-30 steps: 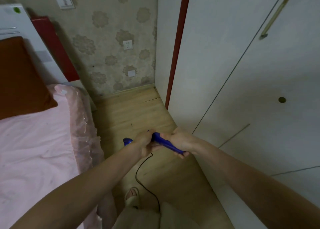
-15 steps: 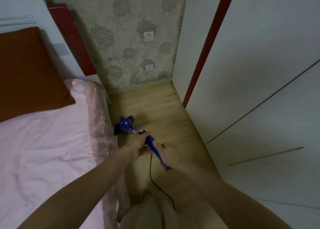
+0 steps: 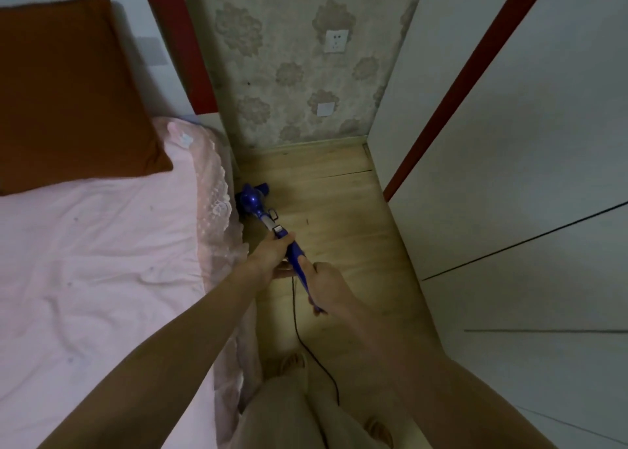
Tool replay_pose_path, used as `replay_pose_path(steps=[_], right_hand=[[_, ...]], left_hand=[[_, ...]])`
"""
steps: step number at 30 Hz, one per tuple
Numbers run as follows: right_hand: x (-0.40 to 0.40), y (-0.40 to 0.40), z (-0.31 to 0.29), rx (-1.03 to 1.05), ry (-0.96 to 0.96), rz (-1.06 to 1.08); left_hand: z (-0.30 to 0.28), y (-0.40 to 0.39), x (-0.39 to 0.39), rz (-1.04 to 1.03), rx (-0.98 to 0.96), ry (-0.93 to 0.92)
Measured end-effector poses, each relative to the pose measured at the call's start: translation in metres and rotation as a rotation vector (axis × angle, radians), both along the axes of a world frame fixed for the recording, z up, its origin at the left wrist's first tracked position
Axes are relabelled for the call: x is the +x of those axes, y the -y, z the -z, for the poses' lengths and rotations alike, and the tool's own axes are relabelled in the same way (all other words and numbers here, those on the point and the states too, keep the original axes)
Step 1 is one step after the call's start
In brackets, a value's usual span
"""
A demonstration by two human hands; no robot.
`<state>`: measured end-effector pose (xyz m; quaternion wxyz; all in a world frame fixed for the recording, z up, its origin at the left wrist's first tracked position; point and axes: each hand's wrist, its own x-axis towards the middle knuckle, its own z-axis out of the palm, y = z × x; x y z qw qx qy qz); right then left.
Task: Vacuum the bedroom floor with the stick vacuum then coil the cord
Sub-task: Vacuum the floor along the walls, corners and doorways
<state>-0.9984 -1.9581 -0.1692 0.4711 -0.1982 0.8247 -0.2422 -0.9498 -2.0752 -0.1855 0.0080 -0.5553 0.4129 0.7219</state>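
Now vacuuming, mid-task: both hands, L [image 3: 272, 255] + R [image 3: 323, 285], clenched on vac [image 3: 263, 210] handle; head on floor [image 3: 339, 231] by bed [image 3: 102, 244]. Next: sweep toward wall; cord [image 3: 299, 333] uncoiled, trails behind.

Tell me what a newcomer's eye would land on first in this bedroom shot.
First, the blue stick vacuum at centre, gripped by the left hand ahead of the right hand, its head on the wooden floor beside the bed's lace edge. Next, the orange pillow at upper left on the pink bedspread. A black cord trails back past the person's feet.
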Motion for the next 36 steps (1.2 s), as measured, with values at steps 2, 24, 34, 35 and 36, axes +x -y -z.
replay_pose_path(steps=[2, 24, 34, 35, 36], right_hand=[[0.001, -0.007, -0.003, 0.0, -0.008, -0.025], [-0.025, -0.274, -0.097, 0.08, -0.03, -0.323], [-0.026, -0.314, -0.131, 0.118, 0.005, -0.267], [-0.02, -0.313, -0.13, 0.1, 0.032, -0.227], [-0.014, -0.31, -0.129, 0.081, 0.055, -0.19]], left_hand=[[-0.002, -0.006, 0.003, 0.001, 0.0, -0.012], [-0.076, -0.288, 0.003, -0.133, 0.132, -0.056], [-0.092, -0.325, 0.0, -0.059, 0.179, -0.051], [-0.091, -0.321, 0.003, -0.046, 0.167, -0.045], [-0.09, -0.316, 0.007, -0.039, 0.157, -0.036]])
